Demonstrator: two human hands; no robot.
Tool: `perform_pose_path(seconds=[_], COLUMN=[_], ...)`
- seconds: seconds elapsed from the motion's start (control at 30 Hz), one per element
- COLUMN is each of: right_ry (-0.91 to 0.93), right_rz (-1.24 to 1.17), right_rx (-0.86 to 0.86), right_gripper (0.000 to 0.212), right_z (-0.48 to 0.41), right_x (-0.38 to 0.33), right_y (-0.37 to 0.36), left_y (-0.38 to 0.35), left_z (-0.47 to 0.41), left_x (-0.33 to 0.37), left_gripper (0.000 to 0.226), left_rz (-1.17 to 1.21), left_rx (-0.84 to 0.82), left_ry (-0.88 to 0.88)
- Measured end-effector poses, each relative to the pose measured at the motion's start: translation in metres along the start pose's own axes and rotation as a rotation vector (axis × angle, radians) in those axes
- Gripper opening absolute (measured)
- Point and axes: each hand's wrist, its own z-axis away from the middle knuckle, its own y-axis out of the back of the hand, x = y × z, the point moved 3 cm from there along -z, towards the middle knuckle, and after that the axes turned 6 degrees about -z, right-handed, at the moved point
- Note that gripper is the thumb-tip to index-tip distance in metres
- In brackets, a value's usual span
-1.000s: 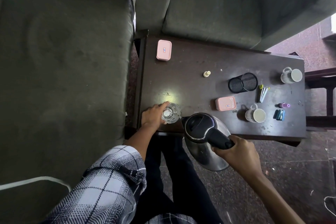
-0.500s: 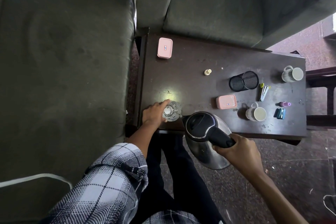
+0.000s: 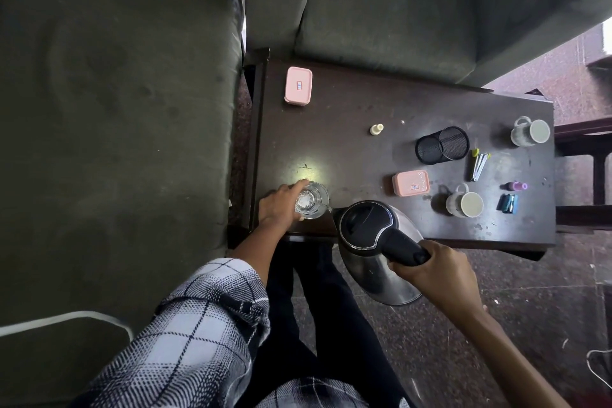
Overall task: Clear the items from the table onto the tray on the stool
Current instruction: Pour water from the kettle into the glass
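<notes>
My left hand [image 3: 280, 205] grips a clear glass [image 3: 311, 200] standing near the front left corner of the dark table [image 3: 357, 149]. My right hand [image 3: 433, 272] holds the black handle of a steel kettle [image 3: 374, 242], tilted with its spout at the glass rim. On the table lie two pink boxes [image 3: 298, 85] [image 3: 410, 183], a small cream bottle [image 3: 376, 129], a black mesh pen cup [image 3: 442, 145] on its side, two mugs [image 3: 530, 131] [image 3: 463, 203], a nail clipper [image 3: 478, 164], a purple item [image 3: 516, 186] and a blue item [image 3: 507, 203]. No tray or stool is in view.
Dark green sofa cushions [image 3: 116, 109] lie left of and behind the table. A wooden frame [image 3: 583, 172] stands to the right. Speckled floor [image 3: 530, 308] lies in front, with my dark trousers [image 3: 318, 308] below the table edge.
The kettle and both hands hold almost the same pose. The view has shifted slightly.
</notes>
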Motion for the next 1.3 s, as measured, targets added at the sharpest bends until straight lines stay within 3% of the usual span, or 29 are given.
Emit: perform_pose_path(seconds=[1.3], right_ry=[0.053], right_rz=[0.030], right_rx=[0.008], right_gripper=[0.042], right_z=[0.0033], right_x=[0.0019], right_y=[0.0094], left_y=[-0.0031], left_z=[0.0080], left_x=[0.0060], left_gripper=[0.082], left_rz=[0.071], left_rx=[0.034], left_ry=[0.071])
